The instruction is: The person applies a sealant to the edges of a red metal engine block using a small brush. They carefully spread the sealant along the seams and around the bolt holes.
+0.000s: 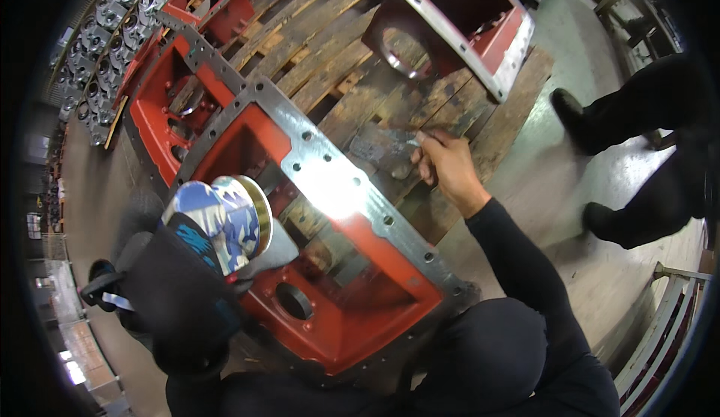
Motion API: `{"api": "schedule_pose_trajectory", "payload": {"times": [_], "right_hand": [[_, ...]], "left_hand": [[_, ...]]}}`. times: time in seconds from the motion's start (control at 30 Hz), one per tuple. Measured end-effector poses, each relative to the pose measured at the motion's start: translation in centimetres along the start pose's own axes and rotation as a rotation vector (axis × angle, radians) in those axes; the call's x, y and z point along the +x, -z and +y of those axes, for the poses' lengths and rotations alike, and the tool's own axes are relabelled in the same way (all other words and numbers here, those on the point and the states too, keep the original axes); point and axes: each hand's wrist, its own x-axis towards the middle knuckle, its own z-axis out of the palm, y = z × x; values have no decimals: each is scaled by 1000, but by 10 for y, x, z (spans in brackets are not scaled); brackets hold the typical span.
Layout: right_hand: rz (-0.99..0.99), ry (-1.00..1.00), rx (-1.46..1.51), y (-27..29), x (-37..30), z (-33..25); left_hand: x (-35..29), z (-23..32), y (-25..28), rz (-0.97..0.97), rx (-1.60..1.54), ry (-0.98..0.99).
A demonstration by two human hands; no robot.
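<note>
My right hand (451, 168) is bare, its fingers curled in a pinch above the wooden pallet (517, 102). At its fingertips is a flat greyish piece (379, 147), too blurred to name. Left of it lies a red metal housing (352, 304) with large openings and a shiny, bolt-holed flange (322, 173). Over the housing's left side, a camouflage-patterned cylinder (238, 222) with a gold-coloured metal rim is tilted to the right. Grey cloth-like material (276, 253) shows under it, perhaps my gloved left hand; its fingers cannot be made out. A dark sleeve or trouser leg covers much there.
More red housings stand at the far left (180, 109) and far right (450, 19) of the pallet. Several grey metal castings (105, 57) are stacked at the upper left. A person's dark legs (637, 109) are at the right, above a pale slatted rack (660, 334).
</note>
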Motion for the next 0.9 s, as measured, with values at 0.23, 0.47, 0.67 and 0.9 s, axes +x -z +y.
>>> {"api": "schedule_pose_trajectory", "payload": {"times": [0.23,0.47,0.67,0.9], "right_hand": [[-9,110,148,0,-63,-69],[-67,303,23,-20,-111,-119],[-104,341,-93,-47,-136,-139],[-154,311,-85,-62,-159,-139]], "left_hand": [[-23,17,-13,139,-290,55],[-41,12,-8,273,-512,-61],[-51,6,7,342,-504,-128],[-64,-2,5,303,-497,-287]]}}
